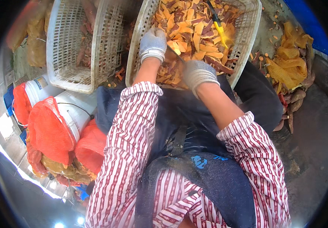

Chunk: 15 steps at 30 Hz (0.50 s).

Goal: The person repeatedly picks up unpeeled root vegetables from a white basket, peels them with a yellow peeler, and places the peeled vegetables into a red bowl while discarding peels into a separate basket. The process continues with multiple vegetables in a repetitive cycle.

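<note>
Both my hands wear pale knit gloves and work over a basket of orange-and-purple sweet potato peelings [198, 36]. My left hand [153, 43] is closed at the basket's near left side, around a bright orange sweet potato [175, 47] that it mostly hides. To its right, my right hand [199, 75] is closed on a knife [176, 54]. The handle is inside the fist; the thin dark blade points up and left toward the sweet potato. A yellow-and-black handled tool [220, 32] lies on the peelings beyond my right hand.
The white plastic basket [246, 49] stands just beyond my knees. Left of it is another white basket [70, 78], with a few sweet potatoes inside. White buckets [74, 114] and red mesh sacks [50, 127] lie at left. At right, a yellow mesh sack [287, 68] rests by loose sweet potatoes [296, 100].
</note>
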Available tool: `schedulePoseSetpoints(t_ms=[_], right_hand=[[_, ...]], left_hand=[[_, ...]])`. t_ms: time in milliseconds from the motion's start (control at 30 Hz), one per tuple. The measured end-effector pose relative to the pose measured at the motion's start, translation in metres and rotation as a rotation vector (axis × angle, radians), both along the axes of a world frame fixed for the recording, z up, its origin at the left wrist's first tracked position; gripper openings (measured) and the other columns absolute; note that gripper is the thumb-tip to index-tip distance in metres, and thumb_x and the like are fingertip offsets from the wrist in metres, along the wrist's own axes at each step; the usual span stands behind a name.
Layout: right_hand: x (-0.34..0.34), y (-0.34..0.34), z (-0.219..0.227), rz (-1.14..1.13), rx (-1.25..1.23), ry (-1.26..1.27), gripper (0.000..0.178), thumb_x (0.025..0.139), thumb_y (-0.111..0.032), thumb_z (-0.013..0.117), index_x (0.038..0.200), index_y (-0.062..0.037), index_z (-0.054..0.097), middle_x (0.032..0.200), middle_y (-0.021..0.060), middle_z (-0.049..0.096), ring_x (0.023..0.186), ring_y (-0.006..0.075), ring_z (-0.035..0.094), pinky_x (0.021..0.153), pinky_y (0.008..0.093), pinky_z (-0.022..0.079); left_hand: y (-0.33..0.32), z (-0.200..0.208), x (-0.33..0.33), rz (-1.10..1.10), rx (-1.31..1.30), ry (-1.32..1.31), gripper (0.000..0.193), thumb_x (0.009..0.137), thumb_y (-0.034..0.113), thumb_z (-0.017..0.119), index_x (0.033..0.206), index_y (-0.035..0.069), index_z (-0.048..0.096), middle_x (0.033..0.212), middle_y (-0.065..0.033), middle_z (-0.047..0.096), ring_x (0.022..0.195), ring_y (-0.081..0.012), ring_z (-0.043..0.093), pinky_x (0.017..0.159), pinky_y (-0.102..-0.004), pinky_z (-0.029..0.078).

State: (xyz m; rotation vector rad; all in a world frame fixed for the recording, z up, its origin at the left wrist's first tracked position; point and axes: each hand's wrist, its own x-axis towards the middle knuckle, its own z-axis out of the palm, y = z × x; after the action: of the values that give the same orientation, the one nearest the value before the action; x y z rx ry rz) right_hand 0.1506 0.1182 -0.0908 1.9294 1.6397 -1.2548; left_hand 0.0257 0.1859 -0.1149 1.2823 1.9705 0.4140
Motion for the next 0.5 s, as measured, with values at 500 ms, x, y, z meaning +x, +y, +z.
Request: schedulePoseSetpoints(t_ms=[500], right_hand=[[-0.011, 0.020, -0.016, -0.036, -0.037, 0.015, 0.034, 0.086, -0.025, 0.036, 0.101, -0.0051, 0.059, 0.102, 0.0190, 0.057, 0.094, 0.0334, 0.056, 0.080, 0.0406, 0.045]], left_hand=[[0.024, -0.014, -0.004, -0.086, 0.001, 0.066, 0.039, 0.078, 0.028, 0.038, 0.099, 0.002, 0.058, 0.100, -0.0233, 0.056, 0.096, -0.0367, 0.052, 0.085, -0.0388, 0.040]])
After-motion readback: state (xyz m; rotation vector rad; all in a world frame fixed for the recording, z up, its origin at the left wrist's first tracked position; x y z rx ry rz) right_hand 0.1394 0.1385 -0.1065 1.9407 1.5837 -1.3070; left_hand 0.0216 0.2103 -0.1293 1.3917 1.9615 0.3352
